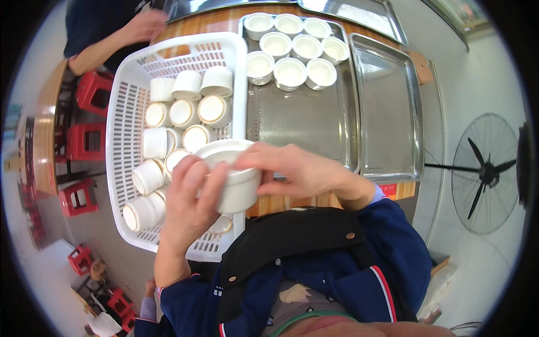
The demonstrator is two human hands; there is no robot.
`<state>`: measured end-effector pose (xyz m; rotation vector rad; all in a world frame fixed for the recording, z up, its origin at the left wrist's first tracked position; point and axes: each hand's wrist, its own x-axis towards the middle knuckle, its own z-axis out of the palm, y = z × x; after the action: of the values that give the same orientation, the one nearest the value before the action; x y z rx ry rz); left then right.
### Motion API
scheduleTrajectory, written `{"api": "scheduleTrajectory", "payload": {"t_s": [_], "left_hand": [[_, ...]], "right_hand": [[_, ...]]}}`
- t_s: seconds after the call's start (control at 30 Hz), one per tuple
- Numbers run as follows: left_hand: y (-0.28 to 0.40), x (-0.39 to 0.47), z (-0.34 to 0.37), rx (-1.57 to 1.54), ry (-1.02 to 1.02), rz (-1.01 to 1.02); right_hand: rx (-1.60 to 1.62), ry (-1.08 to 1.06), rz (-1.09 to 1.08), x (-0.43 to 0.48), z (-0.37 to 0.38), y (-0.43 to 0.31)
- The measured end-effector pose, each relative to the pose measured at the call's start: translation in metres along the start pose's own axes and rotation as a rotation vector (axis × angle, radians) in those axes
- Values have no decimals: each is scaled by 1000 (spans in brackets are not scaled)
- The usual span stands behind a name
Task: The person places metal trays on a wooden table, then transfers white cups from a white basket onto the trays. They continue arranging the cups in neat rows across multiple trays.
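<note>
A white ceramic ramekin (239, 194) is held up before my chest, above the near right edge of a white plastic basket (241, 105). My left hand (191, 198) grips it from the left, with fingers over the rim. On its right side, my right hand (294, 170) has its fingers at the rim and wall. Whether a second cup is nested inside is hard to tell. Inside the basket lie several more white ramekins (212, 110), many bottom up or on their sides. To the right, a metal tray (303, 122) bears several upright ramekins (289, 72) in rows at its far end.
Another metal tray (389, 109) lies further right, and more trays (353, 14) are at the far edge of the wooden table (202, 20). Another person's hand (147, 27) is beyond the basket. Red stools (86, 141) stand left; a fan (488, 172) is at right.
</note>
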<state>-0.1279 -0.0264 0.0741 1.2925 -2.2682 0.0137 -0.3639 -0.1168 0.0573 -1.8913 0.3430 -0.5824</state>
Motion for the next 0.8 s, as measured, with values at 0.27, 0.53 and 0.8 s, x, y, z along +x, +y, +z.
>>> {"api": "scheduleTrajectory", "payload": {"t_s": [0.27, 0.53, 0.8], "left_hand": [[7, 52, 52, -97, -96, -37], [-17, -4, 45, 35, -181, -352], [-36, -98, 23, 234, -52, -732]], "right_hand": [[-545, 531, 316, -113, -24, 63], [-1016, 710, 735, -162, -44, 202], [-1025, 688, 755, -163, -83, 235]]}}
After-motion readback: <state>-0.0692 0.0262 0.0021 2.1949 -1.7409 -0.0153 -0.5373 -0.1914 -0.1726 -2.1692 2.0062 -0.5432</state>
